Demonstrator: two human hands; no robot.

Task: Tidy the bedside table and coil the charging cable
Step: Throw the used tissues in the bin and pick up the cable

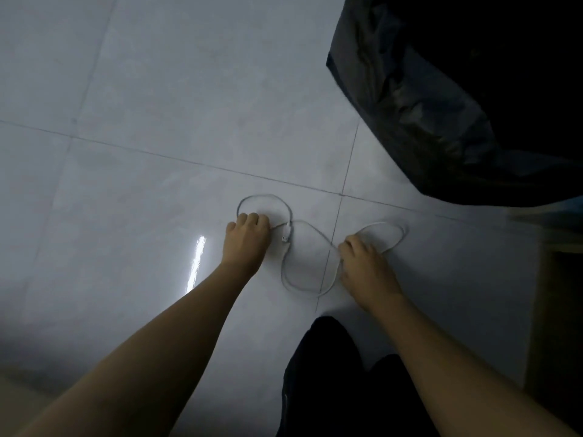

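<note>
Item: cable, a loose figure-eight on the floor; I see left hand and right hand, fingers curled onto separate loops; risk, I judge: pulling apart tightens the crossing into a knot.

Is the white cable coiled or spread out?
Spread out: the cable lies in loose loops on the floor, left hand and right hand holding it.

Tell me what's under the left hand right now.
The white charging cable runs under the left hand, whose curled fingers cover that stretch. A loop emerges beyond the knuckles, and the plug lies beside it on the tiled floor.
</note>
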